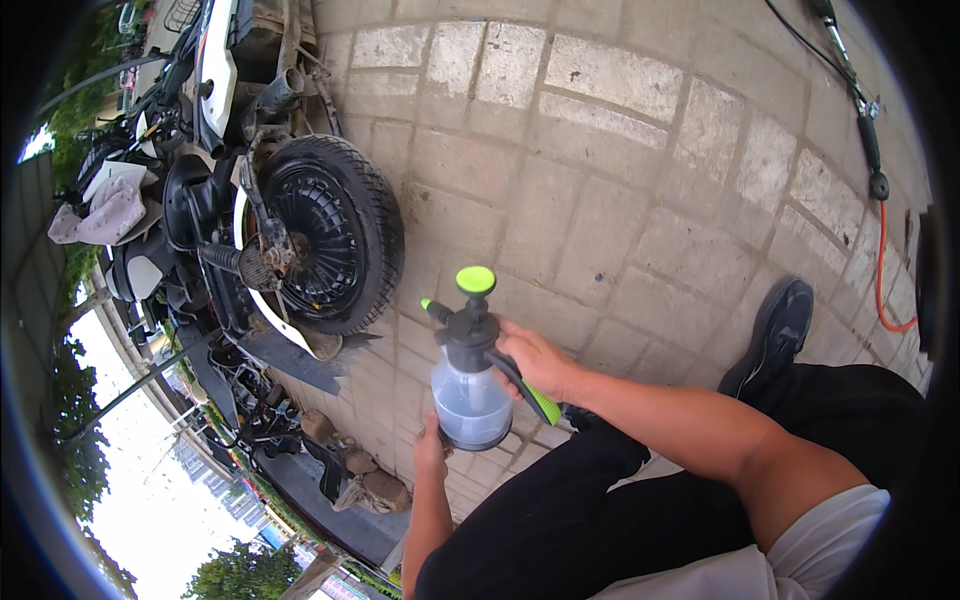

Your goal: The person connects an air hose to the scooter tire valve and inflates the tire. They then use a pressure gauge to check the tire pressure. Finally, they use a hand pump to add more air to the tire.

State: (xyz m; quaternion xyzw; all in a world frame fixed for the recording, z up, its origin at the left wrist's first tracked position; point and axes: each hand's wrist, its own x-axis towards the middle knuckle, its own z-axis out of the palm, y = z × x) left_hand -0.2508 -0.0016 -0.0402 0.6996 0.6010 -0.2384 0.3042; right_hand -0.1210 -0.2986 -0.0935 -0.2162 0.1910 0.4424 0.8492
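A pump spray bottle [474, 408] with a clear body, black head and bright green knob is held upright in front of me, with cloudy liquid visible inside. My right hand [537, 362] grips it by the neck, beside the black and green handle. Low on the bottle's left side is my left hand [430, 450], its thumb against the body and its other fingers mostly hidden. The green-tipped nozzle points left toward a motorcycle wheel [325, 235], whose black rim and tyre stand apart from the bottle.
The motorcycle [215, 150] fills the left side, with a pale cloth [105, 210] on it. Loose parts and cloth bundles [380, 490] lie at the lower left. An air tool [868, 140] with an orange hose [882, 270] rests on the paving [560, 200] at far right, beyond my shoe [775, 325].
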